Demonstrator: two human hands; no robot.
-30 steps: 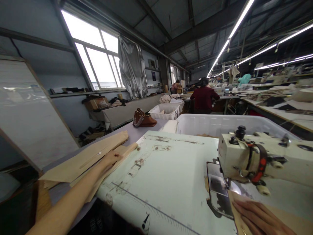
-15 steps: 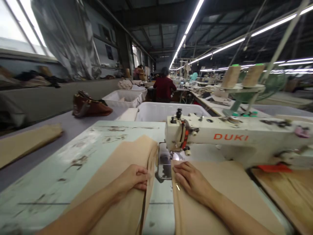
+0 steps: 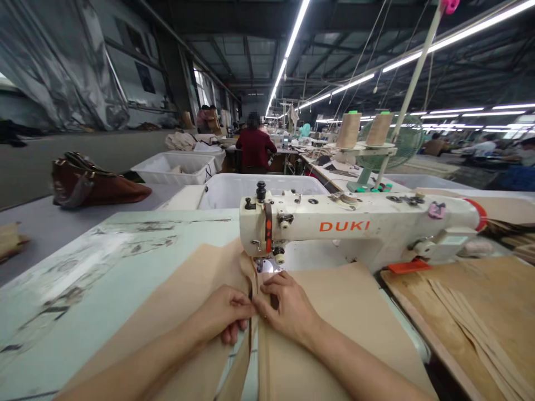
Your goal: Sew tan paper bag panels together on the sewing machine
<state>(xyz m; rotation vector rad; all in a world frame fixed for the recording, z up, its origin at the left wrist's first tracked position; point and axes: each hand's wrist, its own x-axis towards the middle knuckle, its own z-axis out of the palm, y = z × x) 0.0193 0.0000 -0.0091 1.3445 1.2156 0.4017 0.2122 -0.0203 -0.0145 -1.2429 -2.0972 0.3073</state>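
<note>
Two tan fabric pieces lie before the white sewing machine (image 3: 309,223), the left piece (image 3: 184,289) on the pale green table (image 3: 83,278) and the right piece (image 3: 343,301) in front of the machine's arm. My left hand (image 3: 228,312) is closed, pinching the inner edge of the left piece. Beside it, my right hand (image 3: 288,306) pinches the edge of the right piece, fingertips nearly touching those of my left hand. Both edges meet just below the needle area, where a narrow folded strip stands up. The exact layers between the fingers are hidden.
A brown handbag (image 3: 96,181) sits at the left. White bins (image 3: 175,167) stand behind the table. At the right, a wooden board (image 3: 493,312) holds narrow tan strips. Thread cones (image 3: 349,129) stand behind the machine. A person in dark red (image 3: 256,147) sits farther back.
The view has turned right. My hands have come together, bringing the two fabric edges close to each other below the needle. The bare gap between the pieces has narrowed.
</note>
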